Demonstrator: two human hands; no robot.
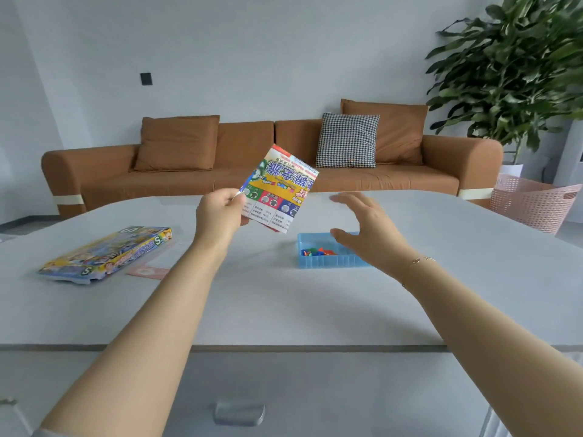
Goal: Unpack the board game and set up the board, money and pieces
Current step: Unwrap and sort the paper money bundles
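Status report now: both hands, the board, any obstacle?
Left hand grips folded board, raised. Right hand open, above blue tray. Table centre free.

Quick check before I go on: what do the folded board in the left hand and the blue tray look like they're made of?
Folded board: looks like glossy printed paper or thin card; it shows flat creased panels and holds its shape while pinched at one edge by the left hand.
Blue tray: likely moulded plastic, slightly translucent, with ribbed walls.

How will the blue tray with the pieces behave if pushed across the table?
The blue tray looks like thin ribbed plastic, so probably light and flexible. On the smooth table it should slide rather than tip, being low and wide. The loose pieces inside may shift.
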